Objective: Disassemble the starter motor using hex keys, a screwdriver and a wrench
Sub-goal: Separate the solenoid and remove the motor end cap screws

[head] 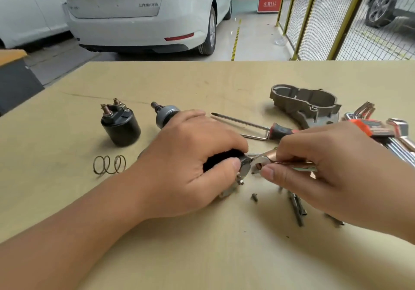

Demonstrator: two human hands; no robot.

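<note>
While my left hand grips the black motor body at frame centre, my right hand pinches the wrench on its end fastener (nut mostly hidden). Next, I judge: short steady turns, body pinned to the surface.

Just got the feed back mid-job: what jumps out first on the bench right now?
Front and centre, the left hand grips the black motor body while the right hand holds a wrench against its end. To the left lie the black solenoid and a loose spring. The grey end housing sits at the far right, the screwdriver between.
</note>
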